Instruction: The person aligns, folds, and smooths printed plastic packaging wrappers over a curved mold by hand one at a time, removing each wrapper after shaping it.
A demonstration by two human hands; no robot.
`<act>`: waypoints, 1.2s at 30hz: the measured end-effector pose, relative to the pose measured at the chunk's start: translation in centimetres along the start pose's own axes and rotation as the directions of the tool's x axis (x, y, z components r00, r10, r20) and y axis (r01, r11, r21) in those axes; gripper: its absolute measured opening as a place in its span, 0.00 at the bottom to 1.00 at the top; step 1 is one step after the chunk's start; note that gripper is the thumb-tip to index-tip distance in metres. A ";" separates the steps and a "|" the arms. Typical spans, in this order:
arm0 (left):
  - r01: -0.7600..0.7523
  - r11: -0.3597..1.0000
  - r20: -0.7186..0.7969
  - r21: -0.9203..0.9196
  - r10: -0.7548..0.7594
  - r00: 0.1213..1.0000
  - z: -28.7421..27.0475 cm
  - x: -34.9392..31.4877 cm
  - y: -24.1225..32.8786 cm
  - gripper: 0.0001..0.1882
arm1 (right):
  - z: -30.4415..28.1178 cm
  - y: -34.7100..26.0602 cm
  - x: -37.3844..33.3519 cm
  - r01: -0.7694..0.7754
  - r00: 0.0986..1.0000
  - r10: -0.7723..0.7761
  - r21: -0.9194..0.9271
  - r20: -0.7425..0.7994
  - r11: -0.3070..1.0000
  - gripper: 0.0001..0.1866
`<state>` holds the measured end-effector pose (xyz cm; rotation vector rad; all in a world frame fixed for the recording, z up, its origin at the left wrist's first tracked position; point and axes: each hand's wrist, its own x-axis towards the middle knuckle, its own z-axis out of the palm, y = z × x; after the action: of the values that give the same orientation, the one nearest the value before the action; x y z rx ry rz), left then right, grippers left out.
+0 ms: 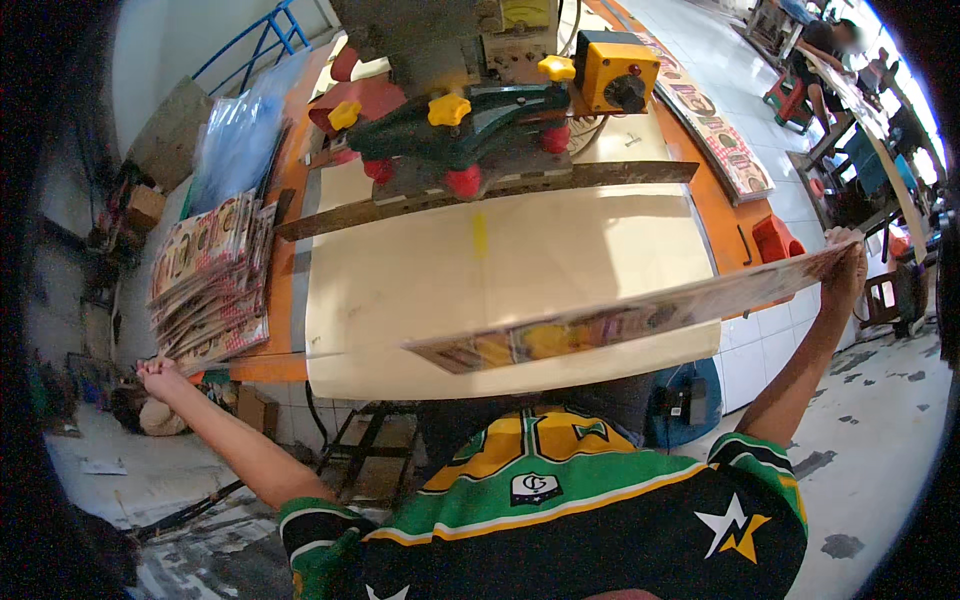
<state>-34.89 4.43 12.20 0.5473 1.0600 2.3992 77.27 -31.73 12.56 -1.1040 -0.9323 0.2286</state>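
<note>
My right hand (845, 268), raised at the right, grips the far end of a long printed sheet (610, 325). The sheet is tilted and slants down to the left over the cream work surface (480, 300). At the far left, my left hand (163, 382) is closed beside the near end of a stack of printed sheets (205, 275). Whether its fingers pinch a sheet corner is too small to make out. The stack is uneven, with its edges fanned out, and lies on the orange table edge.
A machine head with yellow star knobs (448, 109) and red feet stands over the surface behind a metal bar (640, 178). A yellow control box (617, 75) adjoins it. More printed sheets (705, 120) lie along the right. Clear plastic (240, 135) lies back left. People sit far right.
</note>
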 end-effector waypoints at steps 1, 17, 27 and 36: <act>-0.018 0.999 -0.027 0.035 0.019 0.999 0.5 0.1 0.0 0.12 | -0.5 0.1 0.6 0.020 0.997 -0.019 -0.014 0.079 1.000 0.19; -0.104 0.991 0.337 0.086 0.069 0.939 5.5 -14.1 7.5 0.28 | -19.3 6.6 1.8 -0.125 0.916 0.207 0.245 -0.345 0.961 0.24; -0.584 0.800 0.951 -0.139 0.272 0.146 6.0 -28.4 12.1 0.17 | -1.3 2.4 -2.4 -0.154 0.944 0.172 0.085 -0.280 0.984 0.20; -0.355 0.934 0.996 0.044 -0.068 -0.055 6.2 -32.3 13.3 0.23 | -0.6 2.8 -3.2 -0.202 0.938 0.236 0.153 -0.255 0.967 0.17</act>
<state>-8.55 -17.80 20.70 2.2062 0.5315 1.0837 76.54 -32.68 8.43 -1.0918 -0.5421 0.3059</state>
